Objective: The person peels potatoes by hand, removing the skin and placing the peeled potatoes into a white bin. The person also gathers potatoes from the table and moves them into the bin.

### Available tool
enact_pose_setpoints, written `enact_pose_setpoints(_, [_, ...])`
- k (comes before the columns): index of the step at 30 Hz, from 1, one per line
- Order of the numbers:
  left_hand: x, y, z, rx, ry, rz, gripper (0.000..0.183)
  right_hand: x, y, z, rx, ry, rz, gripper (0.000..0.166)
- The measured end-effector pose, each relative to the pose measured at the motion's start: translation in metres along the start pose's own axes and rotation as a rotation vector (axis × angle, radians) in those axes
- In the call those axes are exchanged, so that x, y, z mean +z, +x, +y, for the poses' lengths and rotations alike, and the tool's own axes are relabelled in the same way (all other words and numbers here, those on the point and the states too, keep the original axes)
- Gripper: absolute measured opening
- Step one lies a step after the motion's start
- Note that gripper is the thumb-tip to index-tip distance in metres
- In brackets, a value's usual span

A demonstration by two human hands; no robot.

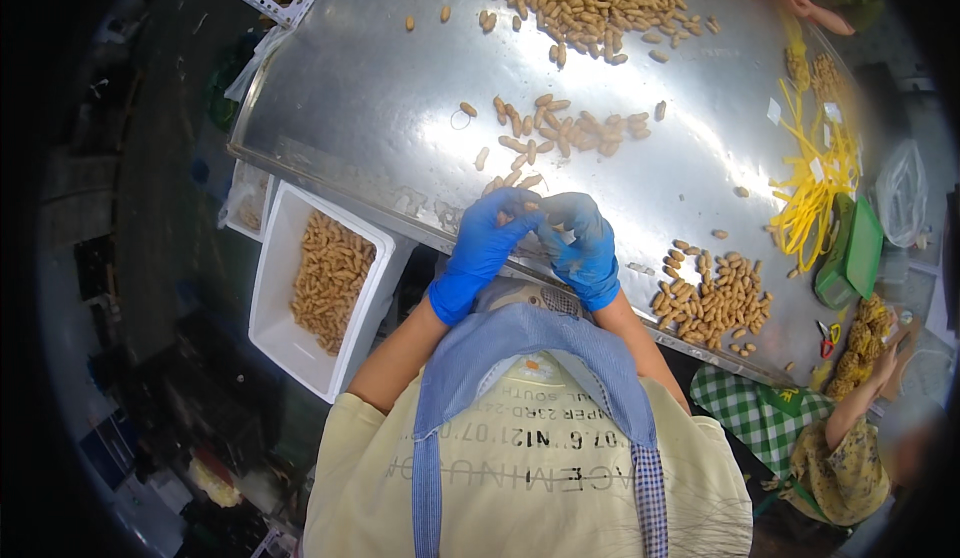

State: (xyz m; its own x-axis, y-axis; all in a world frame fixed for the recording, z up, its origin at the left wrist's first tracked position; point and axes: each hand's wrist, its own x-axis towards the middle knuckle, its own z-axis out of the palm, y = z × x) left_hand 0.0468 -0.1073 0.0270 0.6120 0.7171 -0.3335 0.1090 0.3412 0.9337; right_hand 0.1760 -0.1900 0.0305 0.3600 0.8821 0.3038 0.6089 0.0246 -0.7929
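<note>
Both my hands wear blue gloves and meet at the near edge of the metal table (360,108). My left hand (484,247) is curled around unshelled peanuts (503,218), partly hidden by its fingers. The fingertips of my right hand (583,247) bend in close to the left ones; whether they pinch a peanut cannot be made out. Just beyond my fingers lie a few peanuts (513,178), and farther out a loose scatter of peanuts (577,132). To the right of my right hand is a heap of peanuts (716,299) by the table edge.
A white foam box (264,310) holding peanuts stands left of me below the table. A large peanut pile (600,3) covers the far side. Yellow straps (814,183), a green box (847,258) and scissors (829,339) lie right. Two other people are at the right side.
</note>
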Motion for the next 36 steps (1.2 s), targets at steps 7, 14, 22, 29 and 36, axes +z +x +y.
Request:
enact_pose_setpoints(7, [0.008, -0.006, -0.008, 0.043, -0.014, 0.100, 0.019, 0.002, -0.010, 0.005, -0.016, 0.016, 0.046, 0.030])
enact_pose_setpoints(14, [0.008, -0.010, -0.019, 0.185, 0.062, 0.092, 0.014, 0.001, -0.013, 0.006, -0.023, 0.044, 0.033, 0.030])
enact_pose_setpoints(22, [-0.016, -0.021, -0.014, 0.199, -0.098, 0.286, 0.016, -0.003, -0.017, 0.025, 0.149, 0.027, -0.022, 0.028])
enact_pose_setpoints(29, [-0.143, -0.069, -0.044, 0.032, -0.193, 0.931, 0.021, -0.008, -0.035, 0.064, 0.105, -0.195, -0.237, 0.028])
enact_pose_setpoints(36, [-0.134, -0.079, -0.050, -0.024, -0.345, 0.840, 0.030, -0.009, -0.036, 0.054, 0.299, 0.129, -0.222, 0.023])
